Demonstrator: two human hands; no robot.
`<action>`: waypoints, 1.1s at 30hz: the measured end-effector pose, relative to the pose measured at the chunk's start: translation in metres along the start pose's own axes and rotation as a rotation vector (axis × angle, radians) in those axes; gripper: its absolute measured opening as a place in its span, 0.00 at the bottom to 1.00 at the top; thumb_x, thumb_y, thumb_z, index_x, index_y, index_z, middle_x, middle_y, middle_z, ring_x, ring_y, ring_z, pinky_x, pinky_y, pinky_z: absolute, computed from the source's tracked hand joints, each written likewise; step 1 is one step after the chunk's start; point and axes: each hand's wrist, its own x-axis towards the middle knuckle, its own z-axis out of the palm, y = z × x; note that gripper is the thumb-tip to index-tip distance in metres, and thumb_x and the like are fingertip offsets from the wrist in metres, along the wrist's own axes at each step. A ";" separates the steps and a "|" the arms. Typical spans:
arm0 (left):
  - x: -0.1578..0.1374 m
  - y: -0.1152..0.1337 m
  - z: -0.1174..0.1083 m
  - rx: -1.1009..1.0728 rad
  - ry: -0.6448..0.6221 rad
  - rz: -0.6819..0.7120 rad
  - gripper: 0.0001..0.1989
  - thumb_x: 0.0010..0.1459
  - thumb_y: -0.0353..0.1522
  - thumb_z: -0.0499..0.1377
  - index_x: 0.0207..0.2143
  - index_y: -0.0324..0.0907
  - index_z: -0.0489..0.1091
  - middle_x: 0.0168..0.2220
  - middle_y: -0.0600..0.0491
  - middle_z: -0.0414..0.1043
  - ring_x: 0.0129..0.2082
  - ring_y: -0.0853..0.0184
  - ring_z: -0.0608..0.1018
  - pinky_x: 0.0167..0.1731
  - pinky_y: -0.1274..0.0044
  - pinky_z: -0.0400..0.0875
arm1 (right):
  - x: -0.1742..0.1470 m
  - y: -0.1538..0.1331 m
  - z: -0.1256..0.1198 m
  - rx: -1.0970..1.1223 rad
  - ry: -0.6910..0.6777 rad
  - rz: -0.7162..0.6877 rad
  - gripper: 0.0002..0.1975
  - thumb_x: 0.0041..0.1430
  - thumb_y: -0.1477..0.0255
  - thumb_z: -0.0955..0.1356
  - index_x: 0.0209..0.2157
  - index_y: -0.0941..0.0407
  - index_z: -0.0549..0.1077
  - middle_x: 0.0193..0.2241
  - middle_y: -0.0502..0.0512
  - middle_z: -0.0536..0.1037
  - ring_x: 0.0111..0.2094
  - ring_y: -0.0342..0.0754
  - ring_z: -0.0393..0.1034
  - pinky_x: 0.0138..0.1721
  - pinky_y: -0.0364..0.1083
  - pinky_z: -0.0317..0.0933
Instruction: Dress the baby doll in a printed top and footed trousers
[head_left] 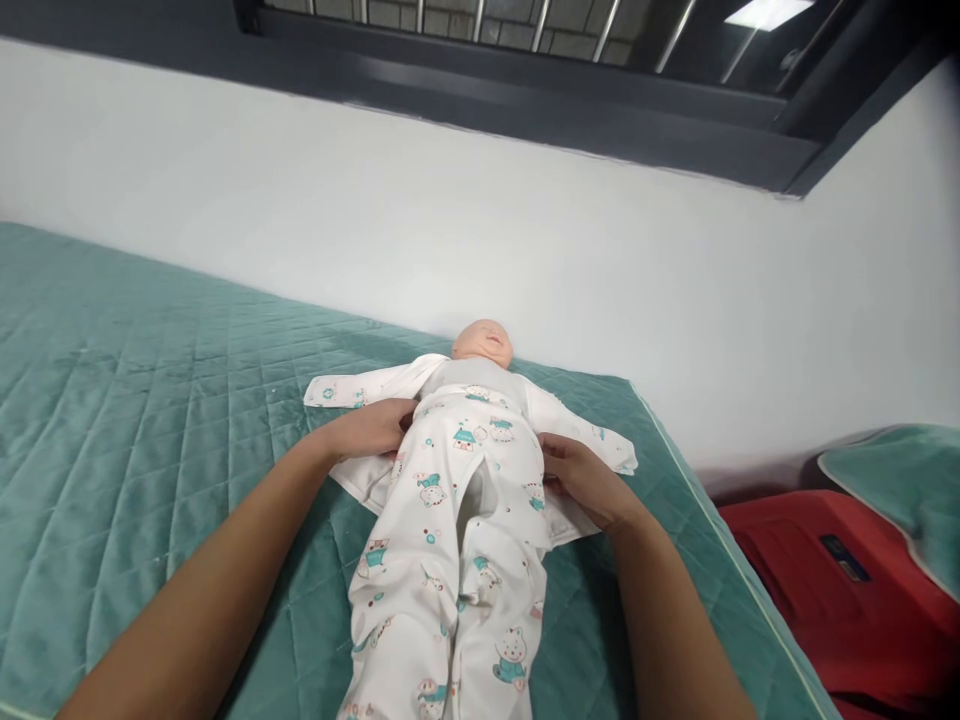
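Observation:
A baby doll [482, 343] lies on its back, its head toward the wall. It wears a white long-sleeved baby top [369, 384] with both sleeves spread outward. White baby trousers [427, 495] printed with teal bears and houses reach up over its belly, legs toward me. At the left side of the waist, my left hand [373, 426] is closed on the trousers' edge, fingertips partly hidden. My right hand [585, 480] pinches the opposite side, thumb and fingers against the cloth. The top's lower flaps stick out beneath both hands.
A green quilted bed cover [187, 400] lies under the doll. Behind it rises a white wall [375, 210] with a dark window frame [525, 100] and metal bars above. Beyond the bed's right edge stands a red plastic object [832, 590], partly under green cloth [907, 480].

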 end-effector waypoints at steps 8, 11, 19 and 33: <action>-0.002 -0.001 -0.001 0.028 -0.071 0.005 0.08 0.39 0.27 0.59 0.26 0.44 0.73 0.28 0.51 0.76 0.38 0.55 0.77 0.31 0.75 0.69 | -0.009 -0.013 0.001 -0.056 -0.061 -0.011 0.14 0.48 0.64 0.71 0.37 0.56 0.76 0.32 0.52 0.78 0.31 0.46 0.68 0.30 0.44 0.60; -0.003 0.001 -0.001 0.028 -0.094 -0.033 0.09 0.39 0.27 0.59 0.28 0.44 0.74 0.30 0.50 0.78 0.38 0.55 0.78 0.31 0.75 0.69 | -0.009 -0.013 0.002 -0.050 -0.037 -0.006 0.15 0.47 0.64 0.72 0.37 0.56 0.76 0.32 0.51 0.78 0.29 0.45 0.68 0.28 0.43 0.60; -0.004 0.009 0.003 0.031 -0.089 -0.035 0.13 0.38 0.27 0.59 0.30 0.44 0.76 0.33 0.50 0.79 0.36 0.55 0.77 0.28 0.76 0.68 | 0.001 -0.003 0.005 -0.019 0.035 0.001 0.03 0.44 0.73 0.68 0.25 0.55 0.69 0.23 0.46 0.72 0.23 0.41 0.62 0.24 0.42 0.55; 0.003 0.009 0.009 0.148 -0.002 -0.243 0.10 0.41 0.27 0.55 0.26 0.39 0.75 0.23 0.49 0.75 0.20 0.64 0.72 0.21 0.76 0.61 | 0.011 -0.002 0.011 -0.484 0.291 -0.021 0.08 0.49 0.68 0.65 0.24 0.56 0.74 0.24 0.53 0.78 0.30 0.52 0.71 0.28 0.47 0.61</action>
